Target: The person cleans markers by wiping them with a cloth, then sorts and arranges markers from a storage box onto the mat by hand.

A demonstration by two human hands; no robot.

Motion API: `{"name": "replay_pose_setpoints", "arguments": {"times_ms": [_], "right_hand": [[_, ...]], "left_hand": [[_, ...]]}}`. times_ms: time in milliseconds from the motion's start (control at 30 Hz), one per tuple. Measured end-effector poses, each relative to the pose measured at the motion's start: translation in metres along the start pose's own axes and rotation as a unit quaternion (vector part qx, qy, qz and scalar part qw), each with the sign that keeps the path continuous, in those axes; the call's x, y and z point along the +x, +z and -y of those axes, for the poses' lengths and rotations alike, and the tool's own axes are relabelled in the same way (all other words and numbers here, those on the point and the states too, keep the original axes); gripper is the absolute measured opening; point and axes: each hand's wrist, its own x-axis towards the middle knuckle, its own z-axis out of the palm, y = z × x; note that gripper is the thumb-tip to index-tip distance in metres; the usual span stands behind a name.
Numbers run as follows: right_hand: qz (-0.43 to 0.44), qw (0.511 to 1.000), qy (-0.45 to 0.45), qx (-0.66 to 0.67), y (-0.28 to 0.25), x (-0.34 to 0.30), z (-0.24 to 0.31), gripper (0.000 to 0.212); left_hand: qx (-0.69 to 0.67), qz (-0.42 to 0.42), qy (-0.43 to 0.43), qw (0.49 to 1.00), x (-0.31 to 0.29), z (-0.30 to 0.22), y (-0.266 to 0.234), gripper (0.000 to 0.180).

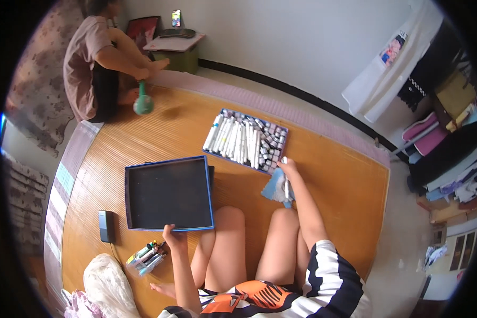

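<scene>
A shallow square tray, black inside with a blue rim [167,196], is gripped at its near edge by the left hand [173,234]. The thumb is seen on the rim, but the fingers under it are hidden. A thin white marker [286,188] is held by the right hand [288,167], with its fingers closed around it. Just under that hand, a light blue cloth with wavy edges [273,186] is seen; whether it is touched by the hand cannot be told.

Beyond the hands, a wide flat box with a blue rim [233,160] is filled with many white markers [238,139], some laid flat and some stood on end. It is placed near the tray, on the brown mat made of thin strips [328,153]. Near the left hand, a clear plastic holder full of colored pens [146,258] is laid on its side. A small black box with a cord [106,226] is set farther left, and a crumpled white plastic bag [108,286] is placed below. At the far left corner, a green round thing with a handle [143,103] is held by another person [85,63].
</scene>
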Motion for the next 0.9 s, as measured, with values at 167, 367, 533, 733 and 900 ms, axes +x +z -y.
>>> {"name": "replay_pose_setpoints", "arguments": {"times_ms": [167, 367, 533, 733, 900], "right_hand": [[-0.043, 0.992, 0.047, 0.105, 0.006, -0.009, 0.001, 0.012], [-0.064, 0.903, 0.179, 0.385, 0.026, -0.059, -0.01, 0.009], [-0.12, 0.844, 0.205, 0.481, 0.069, -0.07, 0.022, 0.018], [-0.242, 0.852, 0.296, 0.357, 0.094, -0.058, 0.052, 0.034], [-0.277, 0.812, 0.323, 0.4, 0.096, -0.046, 0.035, 0.033]], "left_hand": [[0.03, -0.034, 0.003, 0.999, -0.006, -0.007, 0.0, 0.032], [0.044, -0.032, 0.012, 0.998, -0.005, -0.011, 0.0, 0.033], [0.03, -0.034, 0.005, 0.999, -0.008, -0.017, -0.001, 0.033], [0.02, -0.04, -0.004, 0.999, -0.004, -0.019, -0.006, 0.034], [0.007, -0.017, -0.009, 1.0, -0.003, -0.018, -0.006, 0.039]]}}
